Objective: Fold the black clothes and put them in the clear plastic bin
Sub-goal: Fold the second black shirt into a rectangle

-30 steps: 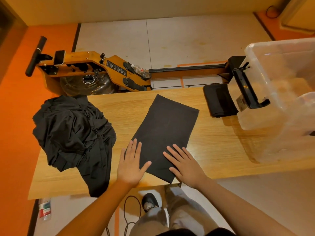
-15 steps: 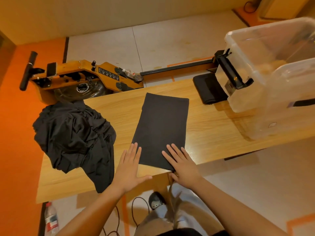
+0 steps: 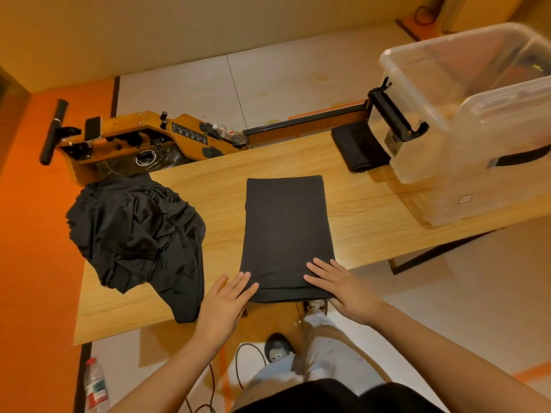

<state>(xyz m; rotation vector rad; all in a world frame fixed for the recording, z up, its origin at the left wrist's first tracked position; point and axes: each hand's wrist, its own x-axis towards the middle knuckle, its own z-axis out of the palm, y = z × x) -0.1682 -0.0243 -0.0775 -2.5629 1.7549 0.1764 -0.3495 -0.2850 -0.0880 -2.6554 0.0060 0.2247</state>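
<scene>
A flat, folded black garment [image 3: 286, 231] lies as a long rectangle in the middle of the wooden table [image 3: 372, 210], its near end at the table's front edge. My left hand [image 3: 223, 305] rests flat at its near left corner, fingers straight. My right hand [image 3: 343, 284] presses flat on its near right corner. A crumpled heap of black clothes [image 3: 137, 234] sits on the table's left end, partly hanging over the front. The clear plastic bin [image 3: 465, 120] stands at the table's right end with a black latch. A small folded black cloth [image 3: 360, 147] lies just left of the bin.
A wooden rowing machine [image 3: 143, 138] stands on the floor behind the table. A plastic water bottle [image 3: 95, 386] and cables lie on the floor near my legs. The orange wall is on the left.
The folded garment has turned from slanted to square with the table's front edge. Both hands slid back to its near corners. The camera view shifted left, so the bin sits farther right.
</scene>
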